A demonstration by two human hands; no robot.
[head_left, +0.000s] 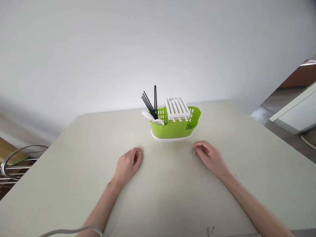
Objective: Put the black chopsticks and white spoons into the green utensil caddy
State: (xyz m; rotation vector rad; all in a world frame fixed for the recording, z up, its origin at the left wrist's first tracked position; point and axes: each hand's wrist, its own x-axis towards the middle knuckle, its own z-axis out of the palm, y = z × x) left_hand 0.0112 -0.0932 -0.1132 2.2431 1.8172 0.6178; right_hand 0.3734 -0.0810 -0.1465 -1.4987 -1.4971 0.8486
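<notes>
On the table stands a green plastic utensil holder (172, 129) with a white base and a slotted white top rack (178, 108). Several black chopsticks (149, 104) lean in its left compartment, beside white spoons (159, 122). My left hand (129, 163) rests on the tabletop in front of the holder's left end, its fingers curled in. My right hand (207, 156) lies near the holder's right front corner, thumb and fingers loosely closed. Neither hand touches the holder, and I see nothing held in either one.
The pale table (168, 194) meets a white wall (158, 49) at the back. At the left edge a metal rack (18, 168) holds a wooden board (10, 151). A grey cable (71, 231) crosses my left forearm. A white panel (296, 108) stands beyond the right edge.
</notes>
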